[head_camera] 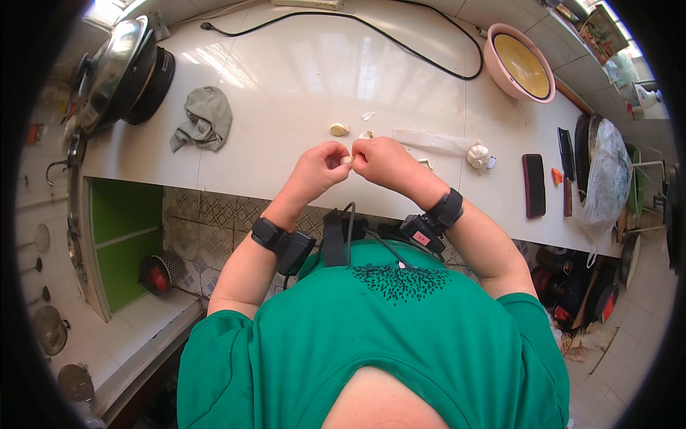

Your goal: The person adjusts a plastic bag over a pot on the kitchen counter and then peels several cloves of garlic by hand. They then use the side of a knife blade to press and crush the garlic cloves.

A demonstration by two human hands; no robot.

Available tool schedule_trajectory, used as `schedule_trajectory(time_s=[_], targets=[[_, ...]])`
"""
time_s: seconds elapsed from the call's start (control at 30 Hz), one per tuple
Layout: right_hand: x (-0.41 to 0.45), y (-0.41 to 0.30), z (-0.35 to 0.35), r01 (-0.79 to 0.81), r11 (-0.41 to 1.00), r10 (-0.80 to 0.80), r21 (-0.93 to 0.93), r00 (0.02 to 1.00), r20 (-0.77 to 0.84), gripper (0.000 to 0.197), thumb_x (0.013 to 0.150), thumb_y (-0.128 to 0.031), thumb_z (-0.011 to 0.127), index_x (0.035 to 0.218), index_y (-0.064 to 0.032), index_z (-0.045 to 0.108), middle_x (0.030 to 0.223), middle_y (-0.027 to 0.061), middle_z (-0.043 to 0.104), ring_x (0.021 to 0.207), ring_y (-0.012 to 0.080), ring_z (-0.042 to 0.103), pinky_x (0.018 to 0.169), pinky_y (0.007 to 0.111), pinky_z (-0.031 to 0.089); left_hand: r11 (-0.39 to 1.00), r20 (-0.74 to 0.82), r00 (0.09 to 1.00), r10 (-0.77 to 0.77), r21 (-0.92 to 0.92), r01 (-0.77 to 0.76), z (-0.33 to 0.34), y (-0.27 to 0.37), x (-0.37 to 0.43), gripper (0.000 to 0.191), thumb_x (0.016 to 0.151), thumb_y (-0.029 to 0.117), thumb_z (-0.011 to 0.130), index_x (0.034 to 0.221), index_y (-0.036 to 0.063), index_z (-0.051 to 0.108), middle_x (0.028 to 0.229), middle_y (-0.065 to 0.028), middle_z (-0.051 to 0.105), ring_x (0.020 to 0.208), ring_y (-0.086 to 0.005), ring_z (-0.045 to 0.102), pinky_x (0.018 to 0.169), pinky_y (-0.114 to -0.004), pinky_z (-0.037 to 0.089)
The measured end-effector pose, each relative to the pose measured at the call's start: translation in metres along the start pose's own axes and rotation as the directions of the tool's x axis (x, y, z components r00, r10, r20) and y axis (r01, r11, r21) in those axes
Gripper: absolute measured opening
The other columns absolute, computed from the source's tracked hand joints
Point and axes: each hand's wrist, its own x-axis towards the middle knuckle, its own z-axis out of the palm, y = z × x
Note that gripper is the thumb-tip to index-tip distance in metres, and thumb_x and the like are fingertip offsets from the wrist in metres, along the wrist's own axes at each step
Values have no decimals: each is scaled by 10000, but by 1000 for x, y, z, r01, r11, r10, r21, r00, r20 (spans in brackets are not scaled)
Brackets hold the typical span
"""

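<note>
Between the fingertips of my left hand (324, 167) is a pale garlic clove (347, 160). My right hand (385, 161) meets it from the other side, its fingers pinched at the clove's end. Just beyond my hands lies a second garlic clove (338, 129) on the white tiled counter (289, 91). Scraps of garlic skin (367, 116) rest near it, one partly hidden behind my right hand. A garlic bulb (478, 156) sits to the right, beside the end of a translucent strip (437, 140).
A grey cloth (204, 119) and a lidded pan (115, 75) are at left. Along the back runs a black cable (343, 14). At right are a pink basin (490, 59), a phone (534, 186), a cleaver (566, 155) and a plastic bag (605, 171).
</note>
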Motion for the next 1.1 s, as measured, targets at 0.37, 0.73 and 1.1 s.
schedule_trajectory(time_s=[0.37,0.73,1.1], targets=[[0,3,-5,-130,959,130,252,991,15,172,727,-179,504,710,-26,581,715,178,583,660,319,557,611,382,450,993,25,999,-26,-112,29,-3,5,1,108,785,40,568,884,12,534,760,7,546,692,-56,536,597,-187,433],[-2,20,-4,-291,810,272,509,955,113,122,734,-118,492,729,-30,575,578,-6,502,488,67,428,459,224,359,962,32,999,-30,-270,38,-9,5,-2,107,783,38,545,886,27,520,794,-7,553,744,-80,551,640,-202,447],[-5,34,-4,-411,543,305,732,909,284,151,748,-125,488,813,-37,592,675,6,553,568,61,477,476,213,372,894,-25,1000,15,-448,-24,-9,3,-4,137,790,17,556,927,12,548,882,-32,583,805,-101,561,697,-225,457]])
